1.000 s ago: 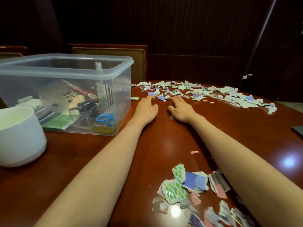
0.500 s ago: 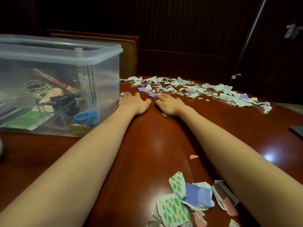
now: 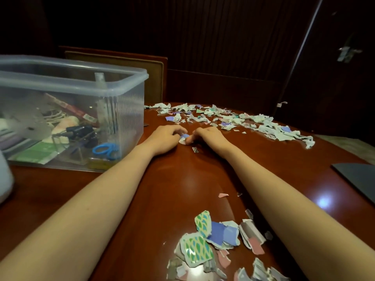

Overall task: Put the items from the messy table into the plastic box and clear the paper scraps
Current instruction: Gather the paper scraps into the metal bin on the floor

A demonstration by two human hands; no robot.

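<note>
Both arms reach across the brown table. My left hand and my right hand meet in the middle with fingers curled, pinching a few small paper scraps between them. A long band of torn paper scraps lies just beyond the hands along the far edge. A second pile of scraps sits near me between my forearms. The clear plastic box stands at the left, holding blue scissors, a black clip and other items.
A white container shows at the left edge. A dark flat object lies at the right edge of the table. A chair back stands behind the box. One small scrap lies below my right hand.
Both hands pulled back slightly from the far scraps and their flat fingers curled, gathering a few scraps between them. The view shifted a little.
</note>
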